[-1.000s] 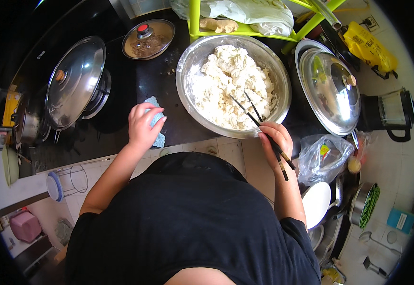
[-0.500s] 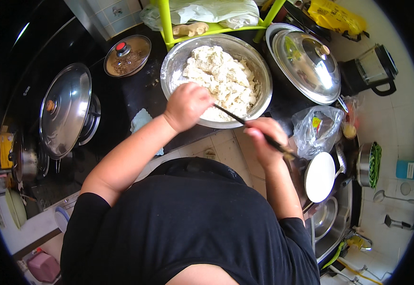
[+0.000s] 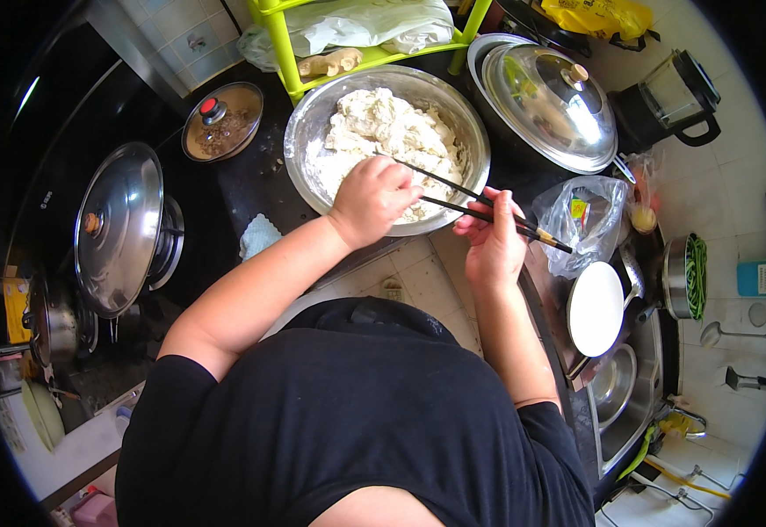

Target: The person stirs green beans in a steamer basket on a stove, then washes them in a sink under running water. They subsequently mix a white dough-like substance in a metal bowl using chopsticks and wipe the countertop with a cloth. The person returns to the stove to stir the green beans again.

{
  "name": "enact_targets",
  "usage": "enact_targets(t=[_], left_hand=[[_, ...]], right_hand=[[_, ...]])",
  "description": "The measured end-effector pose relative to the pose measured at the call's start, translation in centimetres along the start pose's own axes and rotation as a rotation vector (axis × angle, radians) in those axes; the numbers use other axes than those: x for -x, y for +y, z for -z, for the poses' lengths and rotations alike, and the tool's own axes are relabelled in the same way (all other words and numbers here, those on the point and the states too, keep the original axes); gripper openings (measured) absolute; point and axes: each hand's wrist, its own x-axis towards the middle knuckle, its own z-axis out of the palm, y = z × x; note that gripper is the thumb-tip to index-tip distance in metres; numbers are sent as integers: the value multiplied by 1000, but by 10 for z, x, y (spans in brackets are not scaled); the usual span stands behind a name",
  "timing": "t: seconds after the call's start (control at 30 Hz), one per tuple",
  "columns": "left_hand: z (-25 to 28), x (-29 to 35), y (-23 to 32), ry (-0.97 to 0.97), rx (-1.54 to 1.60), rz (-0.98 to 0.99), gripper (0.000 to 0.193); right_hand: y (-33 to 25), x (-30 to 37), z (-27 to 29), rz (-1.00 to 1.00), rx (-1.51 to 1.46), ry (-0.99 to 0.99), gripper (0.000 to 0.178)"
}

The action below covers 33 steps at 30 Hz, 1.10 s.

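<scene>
A pair of black chopsticks [image 3: 453,208] spans the space between my hands, over the near rim of a big steel bowl [image 3: 306,167]. Shaggy, pale, floury dough [image 3: 392,123] fills much of that bowl. My right hand [image 3: 497,241] is closed round the thick ends, and the two sticks are spread apart. With its fingers pinched, my left hand [image 3: 372,200] is on the thin end of the lower chopstick, above the bowl's near side. The upper stick's tip reaches over the dough, beyond the left fingers.
Behind the bowl stands a green rack [image 3: 282,48] with ginger root [image 3: 330,63] on it. Lidded pans [image 3: 119,228] sit at left, a small lidded pot [image 3: 222,123] nearby. At right are a large lidded pot [image 3: 550,110], a blender [image 3: 673,97], a plastic bag [image 3: 581,220] and a white plate [image 3: 596,309].
The chopsticks, held together before, are now spread apart. My right hand has turned with its fingers more upward, and my left hand has moved slightly right. The view has shifted a little.
</scene>
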Motion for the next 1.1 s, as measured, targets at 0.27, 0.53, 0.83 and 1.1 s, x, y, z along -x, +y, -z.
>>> enact_targets(t=[0.27, 0.53, 0.83, 1.1], left_hand=[[9, 31, -59, -151, -176, 152, 3], [2, 36, -87, -232, 413, 957, 13], [17, 27, -100, -437, 421, 1086, 18], [11, 29, -104, -346, 180, 839, 10]], right_hand=[[-26, -18, 62, 19, -61, 183, 34], [-15, -17, 80, -62, -119, 203, 30], [-7, -26, 75, -110, -115, 179, 30], [2, -37, 61, -154, -144, 130, 30]])
